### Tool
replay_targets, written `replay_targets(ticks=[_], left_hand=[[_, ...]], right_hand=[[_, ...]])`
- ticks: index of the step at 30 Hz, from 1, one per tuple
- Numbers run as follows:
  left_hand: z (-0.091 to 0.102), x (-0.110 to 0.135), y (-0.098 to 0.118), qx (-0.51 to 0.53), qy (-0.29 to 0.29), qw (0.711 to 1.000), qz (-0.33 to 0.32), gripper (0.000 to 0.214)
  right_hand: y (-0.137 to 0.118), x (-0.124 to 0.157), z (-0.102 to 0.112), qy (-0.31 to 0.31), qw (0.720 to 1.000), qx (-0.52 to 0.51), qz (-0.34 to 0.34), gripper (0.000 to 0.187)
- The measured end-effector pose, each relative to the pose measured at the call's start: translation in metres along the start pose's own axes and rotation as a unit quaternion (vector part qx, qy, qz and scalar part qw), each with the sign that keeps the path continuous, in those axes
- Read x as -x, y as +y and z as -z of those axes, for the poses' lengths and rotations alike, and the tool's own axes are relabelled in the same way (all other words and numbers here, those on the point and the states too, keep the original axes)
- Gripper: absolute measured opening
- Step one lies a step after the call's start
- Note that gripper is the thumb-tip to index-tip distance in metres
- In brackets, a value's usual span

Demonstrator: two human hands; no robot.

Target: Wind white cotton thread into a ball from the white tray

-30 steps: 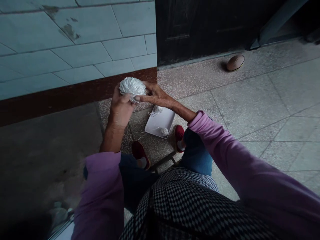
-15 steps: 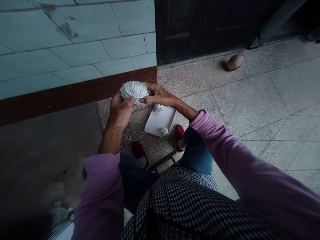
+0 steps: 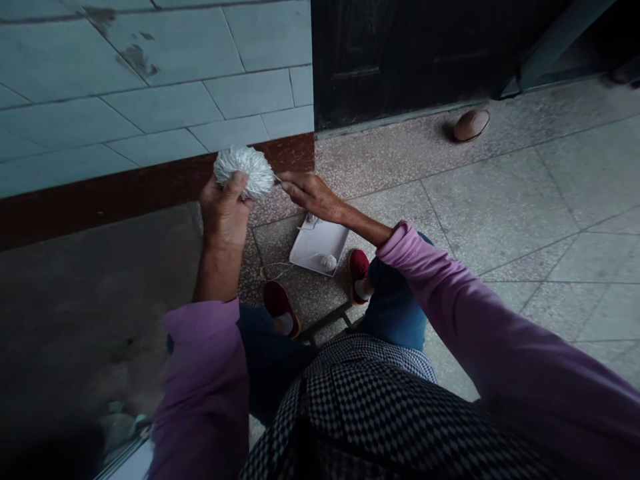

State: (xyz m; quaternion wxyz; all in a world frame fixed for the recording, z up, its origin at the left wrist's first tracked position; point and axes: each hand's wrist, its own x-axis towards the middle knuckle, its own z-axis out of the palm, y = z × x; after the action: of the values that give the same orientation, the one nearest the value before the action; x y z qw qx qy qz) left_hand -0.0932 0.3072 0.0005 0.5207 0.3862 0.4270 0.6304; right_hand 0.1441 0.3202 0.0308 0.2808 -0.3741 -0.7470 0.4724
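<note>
A tiled wall is rising behind a speckled stone floor. At eleven o'clock, the left hand is clutching a white string ball, while the right hand is staying apart, fingertips at a thin strand. At twelve o'clock, a white tray is holding a small string ball.

The dim pale object at lower left is unidentifiable.
</note>
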Motion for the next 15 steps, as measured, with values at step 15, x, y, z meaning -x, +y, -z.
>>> replay_targets(ticks=[15], left_hand=[[-0.001, 0.008, -0.011, -0.161, -0.063, 0.985, -0.027, 0.084]], right_hand=[[-0.016, -0.002, 0.025, 0.038, 0.996, 0.058, 0.048, 0.058]])
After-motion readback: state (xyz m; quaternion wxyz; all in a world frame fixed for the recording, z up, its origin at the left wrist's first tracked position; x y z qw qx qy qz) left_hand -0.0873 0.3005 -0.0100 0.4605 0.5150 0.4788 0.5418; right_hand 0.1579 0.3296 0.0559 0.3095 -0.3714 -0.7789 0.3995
